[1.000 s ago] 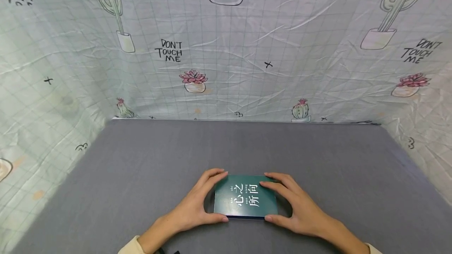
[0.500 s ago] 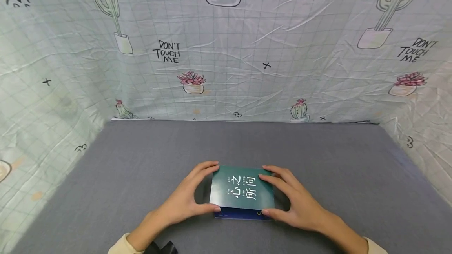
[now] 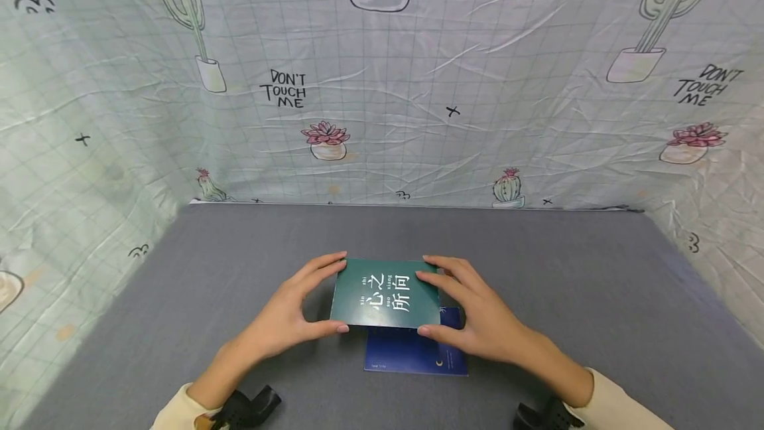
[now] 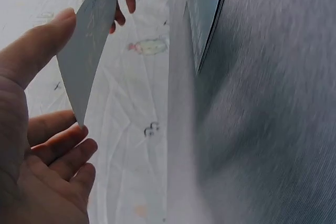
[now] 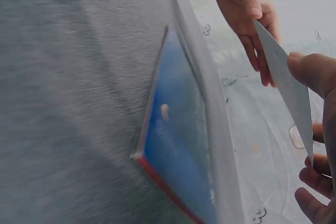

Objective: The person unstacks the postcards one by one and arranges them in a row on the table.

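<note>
A thin green card [image 3: 386, 294] with white Chinese characters and pinyin is held level above the table in the head view. My left hand [image 3: 280, 317] pinches its left end, thumb at the near edge and fingertips at the far corner. At the right end, my right hand [image 3: 489, 320] grips it the same way. Beneath lies a dark blue card stack [image 3: 412, 354] with a small yellow moon, partly covered by the green card in the head view. From the right wrist view, the blue stack [image 5: 176, 114] shows a reddish side edge, well apart from the raised card.
A grey cloth [image 3: 382, 231] covers the table. Behind it and at both sides hangs a pale curtain [image 3: 394, 85] printed with cacti and lettering. Black wrist devices [image 3: 247, 410] sit near the cream sleeves [image 3: 179, 410].
Both hands have lifted the green card off the blue stack and carried it away from me and to the left. More of the blue stack's top now shows.
</note>
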`<state>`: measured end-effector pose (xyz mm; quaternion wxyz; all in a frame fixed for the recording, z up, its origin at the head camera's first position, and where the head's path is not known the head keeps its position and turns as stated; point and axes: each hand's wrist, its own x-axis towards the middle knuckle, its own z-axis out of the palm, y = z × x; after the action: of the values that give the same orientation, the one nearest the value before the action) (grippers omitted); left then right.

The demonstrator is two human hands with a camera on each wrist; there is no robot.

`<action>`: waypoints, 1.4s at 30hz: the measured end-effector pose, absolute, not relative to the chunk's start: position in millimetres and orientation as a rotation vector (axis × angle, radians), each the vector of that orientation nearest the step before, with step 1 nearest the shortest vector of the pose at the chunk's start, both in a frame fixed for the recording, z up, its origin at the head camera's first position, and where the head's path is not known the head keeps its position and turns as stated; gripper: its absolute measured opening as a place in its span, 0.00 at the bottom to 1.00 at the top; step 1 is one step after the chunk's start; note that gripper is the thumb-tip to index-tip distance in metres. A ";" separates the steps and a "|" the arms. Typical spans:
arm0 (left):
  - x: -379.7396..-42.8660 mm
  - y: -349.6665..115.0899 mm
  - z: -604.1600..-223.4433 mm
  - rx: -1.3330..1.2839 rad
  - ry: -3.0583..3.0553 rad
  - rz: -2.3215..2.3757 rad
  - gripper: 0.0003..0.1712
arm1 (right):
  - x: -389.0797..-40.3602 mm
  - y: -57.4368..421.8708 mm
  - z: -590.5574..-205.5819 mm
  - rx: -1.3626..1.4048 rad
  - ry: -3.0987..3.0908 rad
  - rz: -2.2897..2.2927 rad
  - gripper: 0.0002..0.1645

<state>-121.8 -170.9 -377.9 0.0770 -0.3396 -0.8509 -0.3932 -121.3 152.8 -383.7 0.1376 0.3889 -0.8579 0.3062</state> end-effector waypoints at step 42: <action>-163.4 -246.0 -358.3 -0.512 -2.777 -1.205 0.49 | -190.8 44.8 -362.8 1.109 -2.639 0.999 0.43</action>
<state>-163.4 -246.0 -358.3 0.0359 -0.1666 -0.9039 -0.3923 -190.8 44.8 -362.8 0.0546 0.3652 -0.8691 0.3291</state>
